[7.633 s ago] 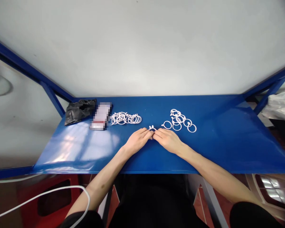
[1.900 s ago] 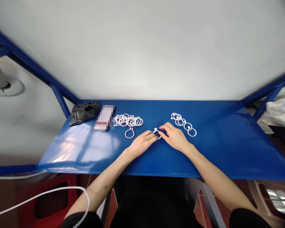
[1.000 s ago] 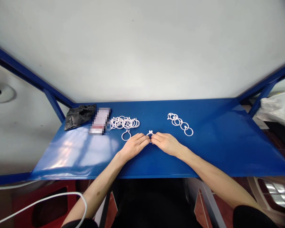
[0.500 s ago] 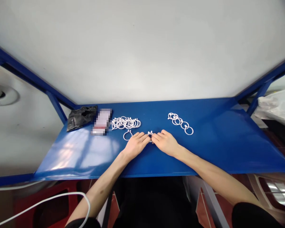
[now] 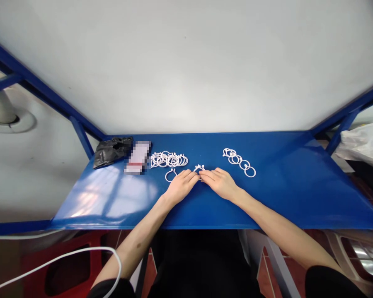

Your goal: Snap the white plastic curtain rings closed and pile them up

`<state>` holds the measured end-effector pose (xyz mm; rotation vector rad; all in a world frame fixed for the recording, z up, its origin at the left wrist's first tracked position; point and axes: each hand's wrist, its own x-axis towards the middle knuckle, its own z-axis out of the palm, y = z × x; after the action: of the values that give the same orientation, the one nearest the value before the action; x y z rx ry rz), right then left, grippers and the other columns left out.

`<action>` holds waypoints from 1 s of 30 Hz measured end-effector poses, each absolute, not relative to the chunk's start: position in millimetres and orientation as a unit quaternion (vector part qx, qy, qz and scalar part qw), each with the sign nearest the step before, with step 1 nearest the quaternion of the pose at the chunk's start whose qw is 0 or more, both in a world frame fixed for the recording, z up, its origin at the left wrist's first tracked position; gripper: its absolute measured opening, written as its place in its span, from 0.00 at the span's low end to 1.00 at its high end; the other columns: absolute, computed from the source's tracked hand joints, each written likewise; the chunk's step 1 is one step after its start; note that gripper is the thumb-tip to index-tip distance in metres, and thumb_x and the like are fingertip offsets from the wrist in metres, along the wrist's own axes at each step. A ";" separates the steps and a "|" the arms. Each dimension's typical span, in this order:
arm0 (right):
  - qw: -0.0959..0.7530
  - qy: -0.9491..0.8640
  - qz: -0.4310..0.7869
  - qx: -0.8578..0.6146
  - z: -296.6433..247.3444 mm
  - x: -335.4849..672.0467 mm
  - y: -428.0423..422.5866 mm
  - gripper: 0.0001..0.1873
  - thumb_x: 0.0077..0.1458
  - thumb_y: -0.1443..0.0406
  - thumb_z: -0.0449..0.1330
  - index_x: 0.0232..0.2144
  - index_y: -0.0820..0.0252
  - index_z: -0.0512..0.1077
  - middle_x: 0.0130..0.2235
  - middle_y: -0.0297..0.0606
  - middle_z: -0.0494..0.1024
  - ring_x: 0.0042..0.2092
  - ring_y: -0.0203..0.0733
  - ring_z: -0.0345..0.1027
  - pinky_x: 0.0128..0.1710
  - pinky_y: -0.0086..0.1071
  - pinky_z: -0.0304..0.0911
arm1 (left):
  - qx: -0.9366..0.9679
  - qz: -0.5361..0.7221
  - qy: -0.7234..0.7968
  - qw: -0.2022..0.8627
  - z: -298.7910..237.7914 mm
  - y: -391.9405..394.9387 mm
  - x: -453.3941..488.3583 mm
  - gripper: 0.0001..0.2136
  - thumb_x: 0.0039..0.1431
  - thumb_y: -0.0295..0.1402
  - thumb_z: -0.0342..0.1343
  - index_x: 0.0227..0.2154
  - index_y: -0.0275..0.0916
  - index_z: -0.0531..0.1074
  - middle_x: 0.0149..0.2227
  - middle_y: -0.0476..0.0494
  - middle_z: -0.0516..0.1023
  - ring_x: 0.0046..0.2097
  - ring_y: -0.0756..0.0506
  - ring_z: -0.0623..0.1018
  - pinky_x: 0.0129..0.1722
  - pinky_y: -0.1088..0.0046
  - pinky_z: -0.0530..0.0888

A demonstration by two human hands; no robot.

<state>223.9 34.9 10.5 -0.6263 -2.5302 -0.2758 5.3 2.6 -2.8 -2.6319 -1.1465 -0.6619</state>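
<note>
Both my hands grip one white plastic ring (image 5: 199, 167) at the middle of the blue table (image 5: 286, 182). My left hand (image 5: 182, 184) is closed on its left side, and my right hand (image 5: 220, 182) is closed on its right side. Small knobs on the ring's top stick up between my fingers, while its lower part is mostly hidden. Just left of my left hand lies a loose white ring (image 5: 165, 176) with small knobs on top. Behind that is a pile of similar rings (image 5: 168, 164). To the right, several overlapping rings form a row (image 5: 245, 160).
A crumpled black plastic bag (image 5: 110, 152) lies at the table's back left, beside a blurred-out flat object (image 5: 138, 156). A white wall (image 5: 192, 74) rises behind the table. A white cable (image 5: 65, 254) loops near my left forearm, above a red stool (image 5: 95, 265).
My view has shifted slightly, moving the table contents a little to the right. Both hands stay on the ring, and slightly more of its top shows between them.
</note>
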 end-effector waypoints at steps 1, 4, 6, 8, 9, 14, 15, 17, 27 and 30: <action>0.268 -0.930 -0.089 -0.235 13.6 227.0 36.5 0.12 0.71 0.66 0.53 0.45 0.61 0.77 0.50 0.41 0.83 0.39 0.38 0.76 0.37 0.34 0.63 | -0.886 -0.225 -0.393 0.097 -4.3 3.5 3.3 0.10 0.72 0.25 0.45 0.41 0.38 0.72 0.39 0.45 0.78 0.39 0.47 0.74 0.42 0.70 0.73; 0.300 -0.904 -0.055 -0.300 29.3 245.6 45.1 0.14 0.70 0.61 0.55 0.51 0.57 0.76 0.53 0.41 0.81 0.48 0.41 0.77 0.44 0.34 0.68 | -0.871 -0.230 -0.423 0.098 -8.6 6.9 -3.4 0.10 0.70 0.23 0.46 0.43 0.38 0.73 0.39 0.43 0.79 0.41 0.45 0.75 0.43 0.68 0.74; 0.300 -0.876 -0.034 -0.375 42.6 268.3 53.3 0.14 0.70 0.59 0.54 0.49 0.55 0.77 0.50 0.40 0.82 0.48 0.44 0.77 0.47 0.37 0.70 | -0.858 -0.234 -0.445 0.103 -10.2 8.7 -6.7 0.11 0.68 0.22 0.48 0.44 0.38 0.74 0.40 0.42 0.79 0.44 0.43 0.75 0.46 0.64 0.75; 0.269 -0.843 -0.003 -0.466 53.8 298.5 60.7 0.16 0.69 0.56 0.54 0.50 0.55 0.76 0.50 0.42 0.81 0.50 0.48 0.77 0.47 0.38 0.71 | -0.846 -0.237 -0.466 0.109 -10.3 9.5 -8.1 0.12 0.67 0.21 0.49 0.45 0.39 0.75 0.41 0.40 0.80 0.47 0.41 0.75 0.48 0.61 0.74; 0.246 -0.828 0.008 -0.504 57.3 315.4 63.3 0.17 0.68 0.54 0.55 0.50 0.55 0.76 0.49 0.42 0.81 0.50 0.50 0.76 0.45 0.39 0.71 | -0.840 -0.239 -0.474 0.112 -9.8 9.6 -8.0 0.12 0.66 0.22 0.50 0.45 0.39 0.75 0.42 0.40 0.80 0.48 0.40 0.75 0.49 0.59 0.73; 0.121 -0.789 0.135 -0.587 49.5 386.9 64.6 0.24 0.63 0.47 0.57 0.53 0.54 0.74 0.51 0.42 0.79 0.42 0.48 0.77 0.38 0.39 0.72 | -0.818 -0.237 -0.507 0.132 -4.3 7.8 -5.0 0.08 0.66 0.26 0.54 0.43 0.40 0.77 0.43 0.40 0.81 0.47 0.38 0.74 0.52 0.55 0.71; 0.121 -0.787 0.150 -0.586 44.8 394.2 64.6 0.24 0.63 0.48 0.57 0.54 0.54 0.73 0.51 0.42 0.79 0.42 0.47 0.77 0.39 0.39 0.72 | -0.815 -0.239 -0.511 0.136 -3.3 7.5 -4.7 0.07 0.66 0.27 0.55 0.42 0.40 0.77 0.42 0.41 0.81 0.47 0.38 0.74 0.51 0.56 0.71; 0.126 -0.790 0.164 -0.577 36.4 400.8 66.8 0.25 0.63 0.48 0.57 0.55 0.53 0.73 0.50 0.43 0.78 0.42 0.47 0.76 0.40 0.40 0.72 | -0.810 -0.246 -0.514 0.139 -1.8 7.1 -4.6 0.06 0.66 0.28 0.56 0.42 0.40 0.77 0.42 0.41 0.81 0.47 0.38 0.74 0.50 0.57 0.71; 0.136 -0.819 0.154 -0.536 26.4 378.2 96.8 0.24 0.66 0.46 0.52 0.47 0.51 0.79 0.42 0.42 0.79 0.32 0.40 0.70 0.34 0.36 0.65 | -0.807 -0.275 -0.505 0.133 0.3 7.4 -5.6 0.05 0.67 0.28 0.55 0.38 0.40 0.75 0.40 0.43 0.81 0.46 0.40 0.74 0.47 0.61 0.70; 0.144 -0.819 0.130 -0.541 22.9 372.1 98.4 0.23 0.67 0.47 0.51 0.41 0.54 0.80 0.40 0.41 0.80 0.33 0.40 0.71 0.33 0.35 0.64 | -0.808 -0.288 -0.498 0.123 0.8 7.2 -5.6 0.05 0.67 0.28 0.54 0.38 0.40 0.75 0.40 0.43 0.81 0.45 0.41 0.74 0.47 0.61 0.71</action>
<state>372.1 98.4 22.9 -1.5588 -2.3602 0.3743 -5.6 7.2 0.8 -2.3589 -1.4543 -0.8397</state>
